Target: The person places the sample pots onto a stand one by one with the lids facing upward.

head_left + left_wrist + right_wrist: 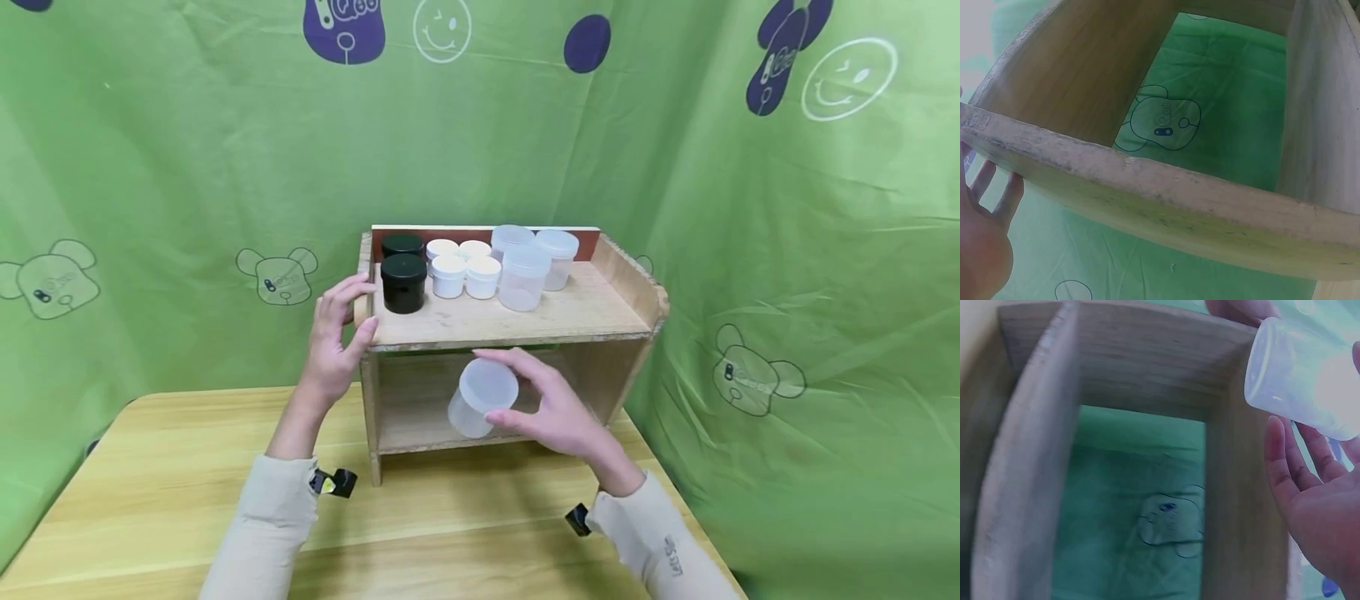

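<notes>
A small wooden two-level shelf (577, 312) stands on a wooden table (172, 483). My right hand (551, 400) grips a translucent plastic jar (482, 397) with its lid, tilted toward me, in front of the lower shelf opening. The right wrist view shows the jar (1310, 381) held between thumb and fingers (1285, 469). My left hand (337, 333) rests on the shelf's left side wall, fingers (997, 187) curled over its edge. On the top level stand two black jars (403, 283), several small white jars (465, 267) and three translucent jars (525, 275).
A green printed cloth (187, 167) hangs behind and on both sides of the table. Through the open back of the shelf the cloth (1210, 106) shows. Bare tabletop lies in front of the shelf and to its left.
</notes>
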`<act>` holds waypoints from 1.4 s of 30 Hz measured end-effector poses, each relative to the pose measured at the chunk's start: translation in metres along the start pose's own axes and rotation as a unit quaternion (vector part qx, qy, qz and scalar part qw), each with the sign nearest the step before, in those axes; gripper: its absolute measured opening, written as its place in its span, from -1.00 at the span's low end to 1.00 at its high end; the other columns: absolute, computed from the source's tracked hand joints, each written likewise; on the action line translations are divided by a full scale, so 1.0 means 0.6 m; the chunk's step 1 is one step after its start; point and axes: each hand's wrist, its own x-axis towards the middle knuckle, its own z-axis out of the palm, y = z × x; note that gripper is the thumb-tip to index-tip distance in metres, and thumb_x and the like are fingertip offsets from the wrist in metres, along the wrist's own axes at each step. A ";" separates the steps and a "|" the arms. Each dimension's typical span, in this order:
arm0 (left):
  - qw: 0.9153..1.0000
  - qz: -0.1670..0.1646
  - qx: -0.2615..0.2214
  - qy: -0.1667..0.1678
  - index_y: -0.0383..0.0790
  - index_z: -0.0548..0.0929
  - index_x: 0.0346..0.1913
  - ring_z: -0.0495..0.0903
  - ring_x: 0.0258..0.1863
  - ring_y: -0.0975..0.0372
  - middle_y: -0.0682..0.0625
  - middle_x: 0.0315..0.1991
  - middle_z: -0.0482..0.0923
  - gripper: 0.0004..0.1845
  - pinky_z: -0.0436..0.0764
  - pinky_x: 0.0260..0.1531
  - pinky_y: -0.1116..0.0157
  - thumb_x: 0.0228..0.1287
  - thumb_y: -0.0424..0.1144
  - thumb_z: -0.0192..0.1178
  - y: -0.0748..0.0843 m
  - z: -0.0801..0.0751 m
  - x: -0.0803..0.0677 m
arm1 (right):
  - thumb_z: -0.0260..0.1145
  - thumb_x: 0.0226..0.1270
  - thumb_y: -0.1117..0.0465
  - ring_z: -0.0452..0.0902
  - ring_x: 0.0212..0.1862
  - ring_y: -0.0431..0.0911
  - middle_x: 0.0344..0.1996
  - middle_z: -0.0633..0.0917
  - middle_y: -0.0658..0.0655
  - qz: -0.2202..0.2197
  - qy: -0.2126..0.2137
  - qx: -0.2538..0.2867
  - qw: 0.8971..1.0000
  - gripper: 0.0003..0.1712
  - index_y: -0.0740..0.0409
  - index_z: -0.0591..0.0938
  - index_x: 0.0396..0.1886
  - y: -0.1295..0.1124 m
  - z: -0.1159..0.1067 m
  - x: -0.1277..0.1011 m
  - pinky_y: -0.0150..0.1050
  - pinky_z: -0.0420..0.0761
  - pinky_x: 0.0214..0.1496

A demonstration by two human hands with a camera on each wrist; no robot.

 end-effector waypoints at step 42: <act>1.000 -0.007 0.002 -0.005 -0.11 0.48 0.36 0.30 0.34 0.16 0.04 0.51 0.34 -0.51 0.41 0.23 0.04 0.41 -0.15 0.12 0.002 -0.003 0.001 | 0.33 0.44 0.27 0.47 0.25 -0.11 0.21 0.52 0.02 0.068 0.287 0.138 0.945 -0.32 0.21 0.31 0.47 0.006 -0.181 0.068 -0.45 0.55 0.21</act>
